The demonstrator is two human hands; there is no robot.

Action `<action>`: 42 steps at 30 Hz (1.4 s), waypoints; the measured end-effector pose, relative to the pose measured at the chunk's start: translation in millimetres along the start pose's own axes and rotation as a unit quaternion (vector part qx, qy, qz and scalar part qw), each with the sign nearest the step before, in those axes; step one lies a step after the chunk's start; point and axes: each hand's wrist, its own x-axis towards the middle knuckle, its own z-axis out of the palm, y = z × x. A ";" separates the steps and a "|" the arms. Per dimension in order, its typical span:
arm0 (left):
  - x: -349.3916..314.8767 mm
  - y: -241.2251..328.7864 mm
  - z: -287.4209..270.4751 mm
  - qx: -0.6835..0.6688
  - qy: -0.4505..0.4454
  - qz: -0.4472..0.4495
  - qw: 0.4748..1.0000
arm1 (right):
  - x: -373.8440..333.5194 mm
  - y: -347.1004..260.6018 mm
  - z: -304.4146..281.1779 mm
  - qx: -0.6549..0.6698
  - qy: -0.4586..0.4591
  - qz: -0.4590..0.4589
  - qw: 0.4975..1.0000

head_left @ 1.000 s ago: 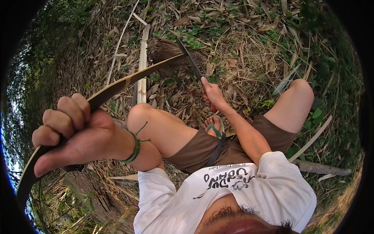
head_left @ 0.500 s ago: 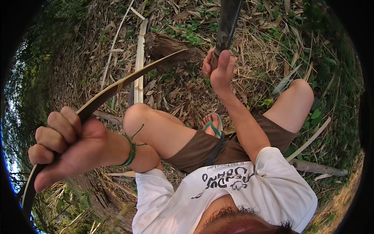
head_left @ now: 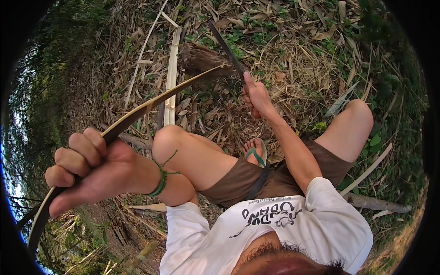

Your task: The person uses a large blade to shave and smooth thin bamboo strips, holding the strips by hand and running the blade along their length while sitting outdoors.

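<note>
My left hand (head_left: pixel 103 169) is closed round a long, curved strip of split bamboo (head_left: pixel 142 109), dark on one face and pale along its edge. The strip slants up to the right, and its far tip lies over a short brown log (head_left: pixel 199 57) on the ground; whether it touches the wood is hard to tell. In my right hand (head_left: pixel 260 98) is the handle of a machete (head_left: pixel 225 46). Its dark blade points forward and a little left, past the strip's tip, apart from it as seen here.
Pale split bamboo lengths (head_left: pixel 172 68) lie left of the log. Dry leaves and green plants cover the ground. My bent knees stand on both sides, with a sandalled foot (head_left: pixel 255 150) between them. Another pale strip (head_left: pixel 366 170) and a thick stick (head_left: pixel 378 202) lie at the right.
The machete has come down from its raised position, its blade swinging to the left toward the log. My left hand still grips the bamboo strip.
</note>
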 end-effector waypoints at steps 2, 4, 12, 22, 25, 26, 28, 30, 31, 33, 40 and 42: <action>-0.8 -3.0 -3.4 0.016 0.017 0.005 1.000 | -12.1 -46.5 -4.0 0.058 0.001 -0.091 0.994; 1.4 -3.6 -7.6 0.030 0.029 0.010 0.999 | -19.8 -81.5 0.2 0.148 0.010 -0.186 0.971; 5.0 -11.2 16.8 0.263 0.179 0.072 0.945 | 5.4 83.6 39.1 0.052 0.016 0.033 0.998; 4.3 -9.5 17.8 0.195 0.158 0.054 0.966 | -6.0 48.7 23.1 0.001 0.019 0.091 0.996; 0.4 -5.4 12.9 0.208 0.157 0.054 0.964 | -8.4 -2.7 14.5 0.003 0.012 0.035 0.999; -1.3 -5.6 11.7 0.215 0.164 0.051 0.962 | -14.0 -22.3 11.1 0.039 0.012 -0.016 0.999; -3.4 -8.7 11.6 0.226 0.173 0.050 0.957 | -24.2 -58.5 6.3 0.109 0.015 -0.123 0.986; -1.4 -9.1 8.0 0.243 0.180 0.061 0.951 | -34.9 -64.0 15.4 0.190 0.020 -0.183 0.964; 0.0 -10.5 9.7 0.247 0.190 0.061 0.948 | -40.3 -67.1 19.6 0.229 0.023 -0.217 0.949; 3.4 -11.1 18.3 0.252 0.209 0.064 0.943 | -33.0 -19.2 41.7 0.257 0.074 -0.235 0.934; 7.3 -18.0 31.5 0.262 0.231 0.063 0.935 | -4.5 89.7 60.6 0.090 0.029 0.075 0.993; 6.2 -17.3 29.5 0.263 0.221 0.068 0.937 | -8.9 87.4 61.1 0.084 0.024 0.080 0.993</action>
